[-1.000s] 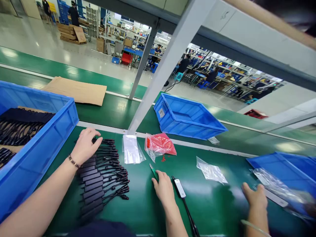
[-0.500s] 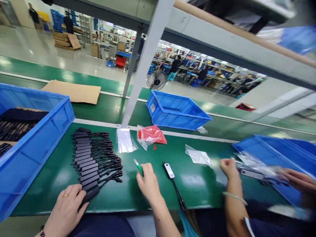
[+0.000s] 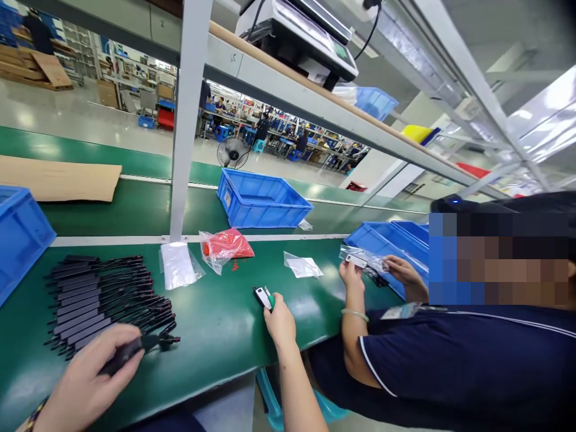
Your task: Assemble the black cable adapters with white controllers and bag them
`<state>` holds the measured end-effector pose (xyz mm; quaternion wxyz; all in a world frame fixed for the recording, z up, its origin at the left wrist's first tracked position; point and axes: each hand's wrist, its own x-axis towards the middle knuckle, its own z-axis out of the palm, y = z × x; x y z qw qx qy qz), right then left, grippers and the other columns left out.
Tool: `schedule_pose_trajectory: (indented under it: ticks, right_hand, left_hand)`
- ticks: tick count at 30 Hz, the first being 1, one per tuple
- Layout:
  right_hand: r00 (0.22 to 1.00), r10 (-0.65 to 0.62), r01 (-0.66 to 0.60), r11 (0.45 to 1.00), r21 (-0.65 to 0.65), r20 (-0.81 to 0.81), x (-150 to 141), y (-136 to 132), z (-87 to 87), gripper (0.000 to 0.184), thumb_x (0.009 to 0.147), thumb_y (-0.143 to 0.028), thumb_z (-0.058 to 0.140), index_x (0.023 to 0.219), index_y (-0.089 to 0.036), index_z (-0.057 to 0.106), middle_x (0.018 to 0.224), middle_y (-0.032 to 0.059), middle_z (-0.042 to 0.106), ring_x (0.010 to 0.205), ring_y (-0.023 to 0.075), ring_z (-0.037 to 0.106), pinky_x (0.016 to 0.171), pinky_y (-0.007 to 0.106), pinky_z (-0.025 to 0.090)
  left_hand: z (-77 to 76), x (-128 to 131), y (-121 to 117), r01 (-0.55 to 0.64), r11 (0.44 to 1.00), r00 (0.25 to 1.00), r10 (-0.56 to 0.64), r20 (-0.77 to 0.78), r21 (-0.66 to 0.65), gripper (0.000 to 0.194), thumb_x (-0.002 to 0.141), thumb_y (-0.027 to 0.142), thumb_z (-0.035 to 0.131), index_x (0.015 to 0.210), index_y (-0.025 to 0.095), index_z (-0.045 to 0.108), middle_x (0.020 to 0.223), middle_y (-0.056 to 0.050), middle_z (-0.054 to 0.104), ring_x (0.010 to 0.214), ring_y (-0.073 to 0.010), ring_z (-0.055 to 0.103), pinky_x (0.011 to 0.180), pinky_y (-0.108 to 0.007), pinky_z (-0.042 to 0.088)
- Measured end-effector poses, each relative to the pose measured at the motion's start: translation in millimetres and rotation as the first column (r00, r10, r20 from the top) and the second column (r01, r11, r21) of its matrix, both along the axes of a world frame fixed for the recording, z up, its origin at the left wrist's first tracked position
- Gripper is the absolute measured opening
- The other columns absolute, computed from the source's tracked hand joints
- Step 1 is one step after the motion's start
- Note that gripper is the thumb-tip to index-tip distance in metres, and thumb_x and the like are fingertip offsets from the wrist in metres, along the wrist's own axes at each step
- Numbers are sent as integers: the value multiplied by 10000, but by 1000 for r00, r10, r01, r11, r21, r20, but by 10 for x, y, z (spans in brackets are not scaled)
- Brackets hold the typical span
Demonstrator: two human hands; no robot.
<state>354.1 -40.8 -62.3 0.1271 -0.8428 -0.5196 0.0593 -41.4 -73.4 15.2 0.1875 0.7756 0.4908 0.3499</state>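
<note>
My left hand is closed around a black cable module, a slim box with a short cable, at the near end of a row of similar black modules. My right hand grips a green utility knife, its tip pointing away from me. Right beside the knife lies a white-faced device with a black tip. Its cable is hidden behind my right hand and arm, and I cannot tell whether the fingers touch it.
A co-worker at right holds a white device and clear plastic. On the green bench are clear bags, a bag of red parts, another plastic bag and blue crates. A post rises behind.
The view has swung right, bringing the co-worker further in. My left hand now has its black module lifted from the row's end. My right hand has moved over to the white-faced device.
</note>
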Motion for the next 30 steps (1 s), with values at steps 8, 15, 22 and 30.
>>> schedule_pose_trajectory:
  ticks: [8, 15, 22, 30]
  right_hand:
    - [997, -72, 72, 997, 32, 4, 537, 169, 81, 387, 776, -231, 502, 1149, -151, 440, 1040, 114, 560, 908, 219, 573, 726, 272, 401]
    - [911, 244, -120, 928, 352, -334, -68, 159, 341, 323, 876, -419, 333, 1057, -176, 447, 965, 83, 564, 889, 199, 553, 739, 293, 418]
    - [559, 649, -497, 760, 418, -516, -957, 74, 585, 278, 899, -344, 314, 1016, -189, 513, 683, 3, 528, 601, 137, 517, 572, 232, 414]
    - [512, 689, -519, 724, 455, -513, -1470, -63, 718, 253, 907, -306, 302, 1000, -193, 509, 683, 2, 528, 597, 127, 521, 560, 223, 420]
  left_hand:
    - [608, 761, 813, 131, 890, 536, 308, 786, -437, 179, 792, 342, 543, 850, 187, 475, 774, -16, 601, 617, -153, 568, 538, -275, 486]
    - [453, 841, 626, 553, 566, 279, 565, 776, -611, 306, 850, 373, 428, 1023, 138, 522, 727, -63, 543, 572, -118, 477, 385, -177, 332]
    - [165, 827, 186, 583, 510, 164, 689, 706, -632, 408, 830, 450, 434, 1047, 128, 558, 710, -41, 479, 582, -123, 464, 365, -172, 236]
    - [102, 570, 78, 667, 501, 105, 669, 736, -551, 417, 831, 425, 433, 983, 79, 609, 730, -60, 482, 599, -118, 450, 391, -179, 261]
